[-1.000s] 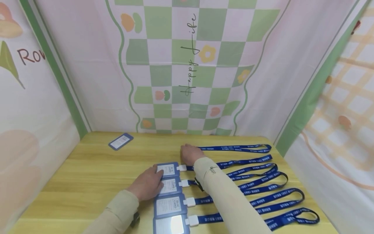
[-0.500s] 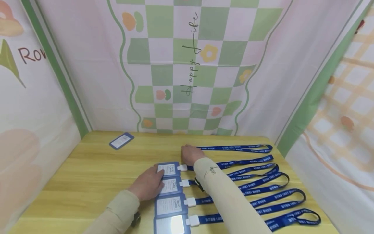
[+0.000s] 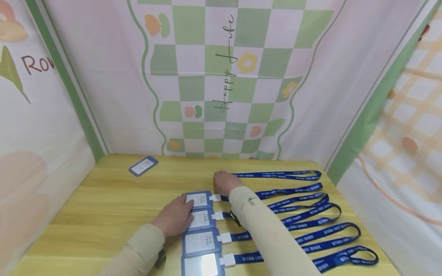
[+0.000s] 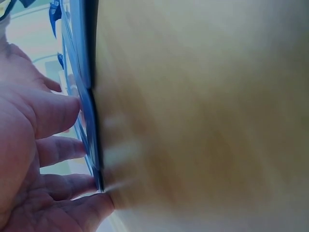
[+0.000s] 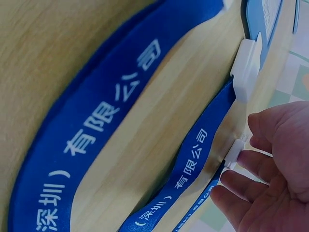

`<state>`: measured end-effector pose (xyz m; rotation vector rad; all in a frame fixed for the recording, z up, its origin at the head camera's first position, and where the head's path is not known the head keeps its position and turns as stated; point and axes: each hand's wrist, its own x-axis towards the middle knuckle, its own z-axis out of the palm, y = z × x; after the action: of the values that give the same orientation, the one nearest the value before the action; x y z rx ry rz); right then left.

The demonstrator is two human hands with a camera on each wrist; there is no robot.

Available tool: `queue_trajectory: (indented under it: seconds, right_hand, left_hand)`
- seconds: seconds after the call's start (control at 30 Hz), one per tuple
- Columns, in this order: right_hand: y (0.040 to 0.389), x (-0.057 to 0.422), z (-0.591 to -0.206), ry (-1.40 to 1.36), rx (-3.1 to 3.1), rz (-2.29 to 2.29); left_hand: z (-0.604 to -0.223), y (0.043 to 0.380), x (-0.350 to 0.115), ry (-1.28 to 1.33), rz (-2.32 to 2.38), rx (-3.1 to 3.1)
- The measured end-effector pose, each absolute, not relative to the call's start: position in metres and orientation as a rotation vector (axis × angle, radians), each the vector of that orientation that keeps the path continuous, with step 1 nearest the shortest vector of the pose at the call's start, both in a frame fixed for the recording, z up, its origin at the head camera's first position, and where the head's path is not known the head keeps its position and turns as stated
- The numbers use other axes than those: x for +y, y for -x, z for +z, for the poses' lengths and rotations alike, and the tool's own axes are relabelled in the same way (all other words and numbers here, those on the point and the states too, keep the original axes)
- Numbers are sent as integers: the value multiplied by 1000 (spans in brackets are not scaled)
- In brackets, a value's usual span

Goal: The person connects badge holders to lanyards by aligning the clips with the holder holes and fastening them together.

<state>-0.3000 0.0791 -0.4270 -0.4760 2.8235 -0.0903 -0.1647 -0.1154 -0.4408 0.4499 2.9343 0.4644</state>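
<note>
Blue-framed ID card holders lie in a column, the far card holder (image 3: pixel 202 199) partly under my left hand (image 3: pixel 173 216). That hand's thumb rests on the cards' faces and its fingers lie extended at the holders' left edge; in the left wrist view the fingertips (image 4: pixel 89 203) reach the tabletop. My right hand (image 3: pixel 226 183) sits at the left end of the farthest blue lanyard (image 3: pixel 276 175). In the right wrist view its loosely bent fingers touch that lanyard's white clip (image 5: pixel 235 153), the thumb apart above. A nearer white clip (image 5: pixel 246 70) joins a holder to its lanyard.
Several more blue lanyards (image 3: pixel 329 232) with white print stretch rightward from the holders, partly behind my right sleeve (image 3: pixel 272 234). A loose card holder (image 3: pixel 143 166) lies at the back left of the wooden table (image 3: pixel 103 207). Printed cloth (image 3: pixel 193 61) hangs behind.
</note>
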Motion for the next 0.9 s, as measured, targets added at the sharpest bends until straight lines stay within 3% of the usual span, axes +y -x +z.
queue_trajectory:
  seconds: [0.9]
  right_hand:
    - [296, 78, -424, 502, 2853, 28]
  left_hand:
    - [-441, 164, -115, -448, 472, 2930]
